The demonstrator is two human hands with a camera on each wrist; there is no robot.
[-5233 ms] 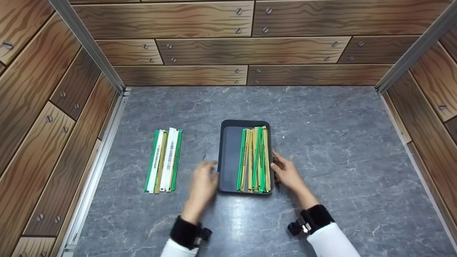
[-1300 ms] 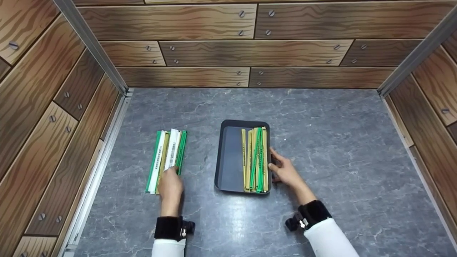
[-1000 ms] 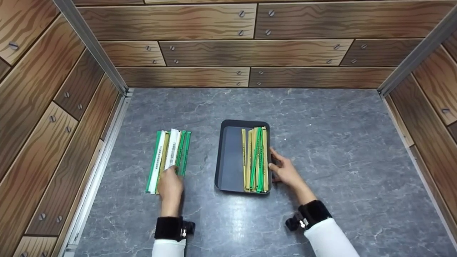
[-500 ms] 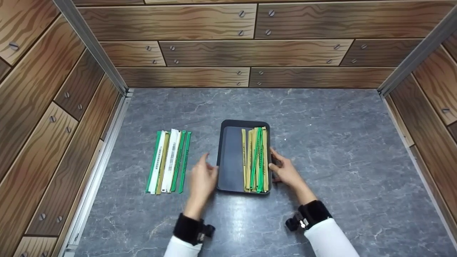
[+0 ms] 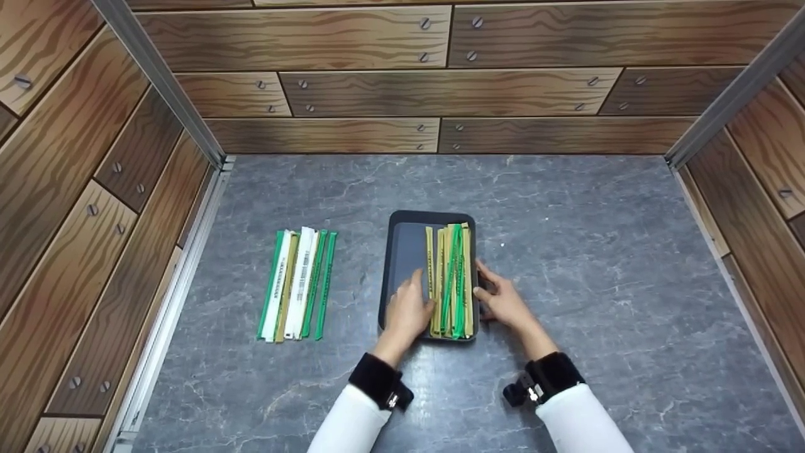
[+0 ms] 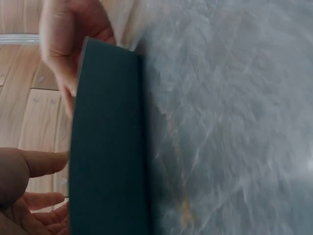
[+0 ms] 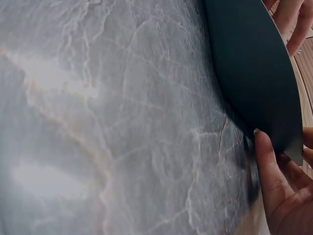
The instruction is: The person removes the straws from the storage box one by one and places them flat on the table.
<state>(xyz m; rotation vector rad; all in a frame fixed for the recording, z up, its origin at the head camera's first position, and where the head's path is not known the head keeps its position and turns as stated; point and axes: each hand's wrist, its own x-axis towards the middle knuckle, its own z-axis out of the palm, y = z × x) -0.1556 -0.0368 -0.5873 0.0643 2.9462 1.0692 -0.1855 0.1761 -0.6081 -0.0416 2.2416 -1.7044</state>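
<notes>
The tray [image 5: 405,248] sits on the grey bench [image 5: 604,264], the left part of its floor bare. To its left, on the bench itself, lies a row of green, white and tan wrapped sticks [image 5: 302,283]. Inside the tray, a bundle of tan and green sticks [image 5: 458,283] lies along the right wall, some overlapping. The right hand [image 5: 510,308] grips the tray's right side. The left hand [image 5: 405,311], fingers apart and apparently holding nothing, has come from the row to the bundle's leftmost tan stick [image 5: 430,258]; whether it touches is unclear. One green stick [image 5: 326,286] now ends the row, and the bundle's former left-edge green one is gone, suggesting one more transfer out, with a good many sticks remaining.
</notes>
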